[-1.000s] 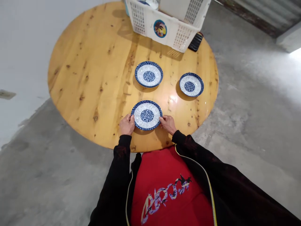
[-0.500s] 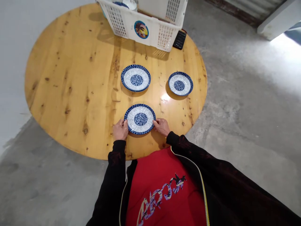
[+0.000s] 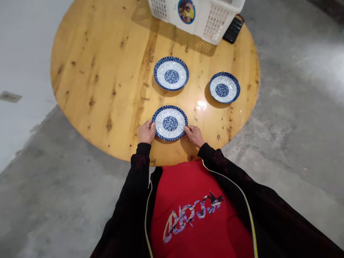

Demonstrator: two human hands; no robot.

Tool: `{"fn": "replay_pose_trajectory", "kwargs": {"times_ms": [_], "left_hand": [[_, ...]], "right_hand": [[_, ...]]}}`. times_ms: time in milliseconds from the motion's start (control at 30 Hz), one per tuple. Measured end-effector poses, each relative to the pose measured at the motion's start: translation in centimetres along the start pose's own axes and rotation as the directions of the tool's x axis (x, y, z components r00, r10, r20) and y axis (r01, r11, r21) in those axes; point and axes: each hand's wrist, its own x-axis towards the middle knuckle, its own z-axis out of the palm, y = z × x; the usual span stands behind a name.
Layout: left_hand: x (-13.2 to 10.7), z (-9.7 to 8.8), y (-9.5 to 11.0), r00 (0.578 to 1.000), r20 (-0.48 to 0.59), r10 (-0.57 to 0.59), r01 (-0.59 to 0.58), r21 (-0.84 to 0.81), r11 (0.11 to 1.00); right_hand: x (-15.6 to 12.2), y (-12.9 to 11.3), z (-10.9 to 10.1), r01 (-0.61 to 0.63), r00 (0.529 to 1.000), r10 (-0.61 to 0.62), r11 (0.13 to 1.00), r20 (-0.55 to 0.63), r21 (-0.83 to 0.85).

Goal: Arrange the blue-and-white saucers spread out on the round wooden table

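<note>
Round wooden counter [image 3: 107, 71] on a grey concrete floor: left hand [image 3: 146, 132] and right hand [image 3: 194, 135] grip opposite rims of the nearest blue-patterned plate [image 3: 170, 123], which lies flat between them at the near edge. Two matching plates [image 3: 171, 73] [image 3: 224, 87] sit farther out, a white basket [image 3: 204, 18] beyond

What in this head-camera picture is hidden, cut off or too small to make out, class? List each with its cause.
1. White basket: its top and contents are cut off by the upper edge.
2. Black object behind the basket: partly hidden by it, too small to identify.
3. Left hand and right hand at the near plate: whether fingertips reach under its rim is not visible.
4. Sticker on the basket: its picture is too small.
</note>
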Motion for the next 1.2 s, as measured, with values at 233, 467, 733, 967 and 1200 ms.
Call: {"fn": "replay_pose_trajectory", "kwargs": {"times_ms": [233,467,733,967,1200], "left_hand": [[-1.2,0.3,-1.5,1.000,-0.012,-0.023,0.021,-0.153,0.988],[-1.6,0.9,-0.3,0.999,-0.052,-0.010,0.003,-0.119,0.993],[-1.3,0.8,-0.1,0.998,-0.053,-0.024,0.018,-0.106,0.994],[-1.1,0.8,0.0,0.998,-0.052,-0.033,0.031,-0.029,0.999],[-0.8,0.7,-0.1,0.999,-0.022,-0.045,0.045,-0.002,0.999]], "right_hand": [[-0.4,0.8,-1.5,-0.071,0.994,0.083,0.986,-0.076,0.148],[0.3,0.2,-0.8,-0.010,1.000,0.011,0.996,-0.011,0.094],[0.9,-0.1,-0.5,0.015,0.999,-0.014,1.000,-0.029,0.024],[1.3,0.4,-0.3,0.026,0.999,-0.025,1.000,-0.033,0.005],[1.4,-0.2,-0.4,0.013,0.999,-0.017,0.997,-0.045,-0.074]]}}
